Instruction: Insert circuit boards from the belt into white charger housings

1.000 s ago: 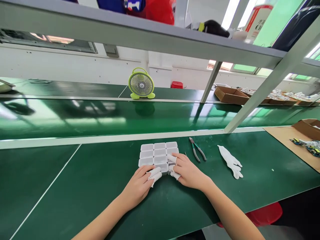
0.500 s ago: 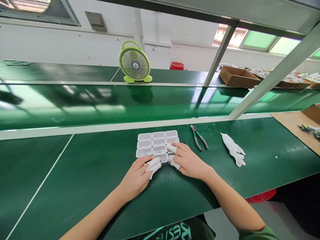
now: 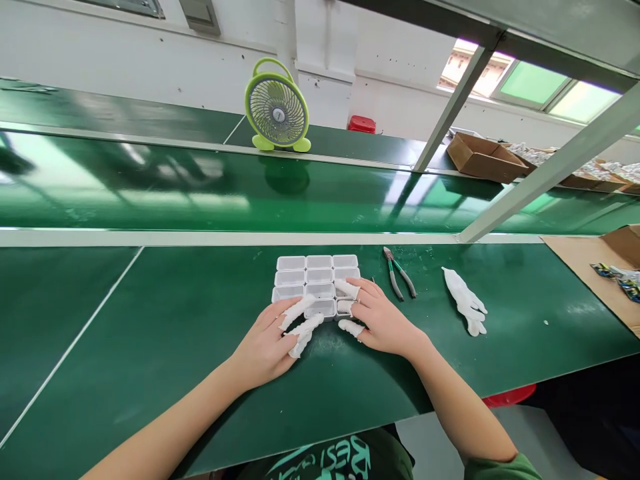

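A block of small clear plastic compartments (image 3: 319,275) in rows lies on the green bench. My left hand (image 3: 273,340) is at its lower left corner, fingers apart and tipped with white finger covers, some of them over the front compartments. At the right side, my right hand (image 3: 377,317) has its covered fingers spread over the right-hand compartments, with the thumb near the front edge. No object shows between the fingers of either hand. Part of the block's front row is hidden under my fingers.
Right of the compartments lie green-handled pliers (image 3: 399,275), then a white glove (image 3: 466,301). A cardboard box (image 3: 590,267) with small packets stands at the right edge. Behind are a white rail (image 3: 225,239), a slanting metal post (image 3: 545,170) and a green fan (image 3: 278,115).
The view has tilted and shifted slightly. My left fingers have straightened and spread more over the front left of the block. My right thumb has moved away from the block's front edge.
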The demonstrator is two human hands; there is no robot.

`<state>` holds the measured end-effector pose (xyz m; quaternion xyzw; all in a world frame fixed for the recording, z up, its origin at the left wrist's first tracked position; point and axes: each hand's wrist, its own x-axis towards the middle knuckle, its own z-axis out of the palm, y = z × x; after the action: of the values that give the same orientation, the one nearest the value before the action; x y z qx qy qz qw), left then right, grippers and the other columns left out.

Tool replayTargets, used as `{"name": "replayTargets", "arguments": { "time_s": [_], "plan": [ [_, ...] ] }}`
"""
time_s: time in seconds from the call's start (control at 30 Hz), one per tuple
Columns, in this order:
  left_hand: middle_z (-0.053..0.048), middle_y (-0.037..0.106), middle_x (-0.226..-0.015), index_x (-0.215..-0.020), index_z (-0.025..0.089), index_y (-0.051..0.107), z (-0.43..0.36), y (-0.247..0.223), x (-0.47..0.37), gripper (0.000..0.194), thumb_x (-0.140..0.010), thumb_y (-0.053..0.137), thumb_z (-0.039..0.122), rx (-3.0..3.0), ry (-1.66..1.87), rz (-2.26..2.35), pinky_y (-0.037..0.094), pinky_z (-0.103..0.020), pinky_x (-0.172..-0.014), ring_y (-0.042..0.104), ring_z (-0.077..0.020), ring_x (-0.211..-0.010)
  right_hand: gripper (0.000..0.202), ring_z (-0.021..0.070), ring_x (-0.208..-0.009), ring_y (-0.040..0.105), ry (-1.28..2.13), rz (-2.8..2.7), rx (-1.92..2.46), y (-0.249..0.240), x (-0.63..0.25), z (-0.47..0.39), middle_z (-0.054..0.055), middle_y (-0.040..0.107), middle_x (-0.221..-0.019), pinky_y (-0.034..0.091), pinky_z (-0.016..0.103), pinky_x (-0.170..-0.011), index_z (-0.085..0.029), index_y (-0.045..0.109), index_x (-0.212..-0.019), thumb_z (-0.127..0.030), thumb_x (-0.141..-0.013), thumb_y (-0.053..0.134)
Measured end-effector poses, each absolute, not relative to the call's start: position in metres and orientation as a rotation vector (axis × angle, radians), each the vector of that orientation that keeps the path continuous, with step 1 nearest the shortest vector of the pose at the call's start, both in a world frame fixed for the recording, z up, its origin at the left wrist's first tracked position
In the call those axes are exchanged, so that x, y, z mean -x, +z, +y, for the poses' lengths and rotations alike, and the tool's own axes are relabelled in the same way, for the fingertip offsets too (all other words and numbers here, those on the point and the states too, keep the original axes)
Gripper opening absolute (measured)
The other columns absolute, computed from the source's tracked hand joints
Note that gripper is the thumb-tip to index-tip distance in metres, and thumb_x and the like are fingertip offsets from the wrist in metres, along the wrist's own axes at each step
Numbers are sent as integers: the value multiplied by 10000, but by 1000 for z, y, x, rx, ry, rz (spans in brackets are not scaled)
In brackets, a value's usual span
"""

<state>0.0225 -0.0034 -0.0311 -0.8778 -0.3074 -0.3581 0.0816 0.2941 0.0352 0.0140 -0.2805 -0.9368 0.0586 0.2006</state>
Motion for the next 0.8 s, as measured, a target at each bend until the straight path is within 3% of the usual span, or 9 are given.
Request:
{"name": "replayTargets", "arguments": {
  "time_s": [0.2, 0.43, 0.5, 0.57, 0.67, 0.8],
  "plan": [
    [-189, 548, -1407, -1492, 237, 406, 0, -22, -15, 640, -903, 652, 189, 2463, -1187, -1134, 534, -531, -1005, 564, -356, -1287, 257, 320, -1437, 445, 162, -2495, 803, 18, -298, 37, 179, 565, -1460, 464, 562, -1117, -187, 612, -1238, -241, -999, 535],
    [-173, 476, -1485, -1542, 248, 307, 4, -25, -5, 580, -991, 489, 253, 2430, -1216, -1642, 468, -580, -1084, 461, -368, -1388, 316, 337, -1423, 464, 104, -2381, 987, 14, -301, 40, 181, 584, -1433, 479, 565, -1090, -197, 590, -1297, -212, -986, 538],
    [-173, 504, -1421, -1520, 238, 337, 6, -30, -4, 540, -998, 468, 266, 2420, -1237, -1723, 525, -547, -1021, 518, -342, -1308, 260, 344, -1406, 479, 91, -2391, 1004, 12, -301, 41, 189, 603, -1403, 489, 557, -1078, -180, 625, -1227, -208, -985, 531],
    [-177, 507, -1356, -1491, 225, 371, 6, -33, -5, 530, -982, 496, 300, 2403, -1286, -1804, 608, -457, -838, 601, -290, -1116, 213, 350, -1384, 497, 90, -2402, 1017, 11, -301, 41, 192, 618, -1380, 497, 556, -1065, -173, 652, -1153, -206, -984, 527],
    [-164, 501, -1278, -1459, 209, 404, 5, -34, -6, 564, -940, 574, 350, 2400, -1327, -1951, 593, -326, -600, 596, -201, -864, 190, 349, -1375, 500, 117, -2404, 1034, 9, -302, 42, 181, 618, -1381, 497, 562, -1059, -188, 668, -1110, -218, -983, 530],
    [-116, 556, -1124, -1404, 202, 465, 5, -34, -7, 535, -904, 604, 334, 2389, -1266, -1947, 584, -312, -606, 575, -200, -835, 176, 354, -1385, 492, 130, -2436, 996, 9, -301, 41, 180, 655, -1309, 490, 568, -1068, -185, 684, -1066, -240, -991, 535]
  ]
}}
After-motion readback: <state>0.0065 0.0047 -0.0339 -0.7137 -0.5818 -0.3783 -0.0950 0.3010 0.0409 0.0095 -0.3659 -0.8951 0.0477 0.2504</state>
